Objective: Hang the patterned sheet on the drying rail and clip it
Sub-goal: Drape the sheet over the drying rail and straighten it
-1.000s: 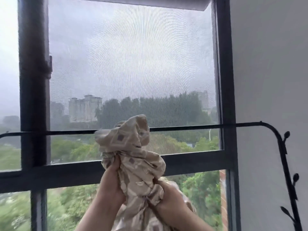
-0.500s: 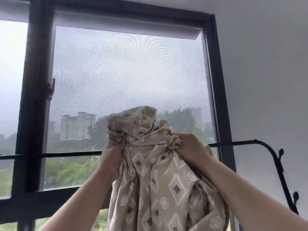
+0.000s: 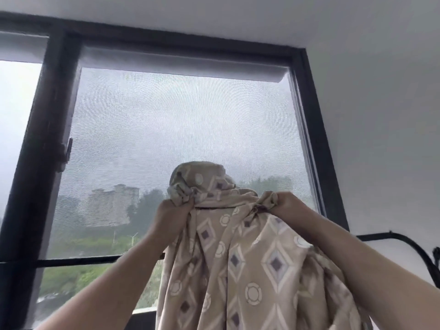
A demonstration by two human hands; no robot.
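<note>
1. SHEET POS. The beige fabric sheet w/ white diamonds, purple squares and ring motifs (image 3: 238, 270) is held up in front of the window on both raised arms. Its top edge is bunched into a rounded hump btwn and above the two hands. The rest hangs in loose folds to the bottom of the view. The held edge sits above rail level. The hanging cloth hides the rail's mid section, so contact there cannot be determined.

2. HANDS. The left hand (image 3: 170, 215) has its fingers curled tight round a gathered bunch of the top edge, at the hump's left side. The right hand (image 3: 289, 206) grasps a second bunch at the hump's right side, fingers folded over the cloth.

3. RAIL. The thin black metal drying rail (image 3: 78, 260) runs horiz. across the lower window. It shows again right of the right forearm and bends down along the white wall (image 3: 381, 115).

4. SURROUNDINGS. A dark window frame (image 3: 40, 163) holds a grey mesh screen (image 3: 178, 139), w/ a rolled pale blind (image 3: 178, 65) at the top. Outside, blurred: a pale building (image 3: 112, 206) and green trees.
</note>
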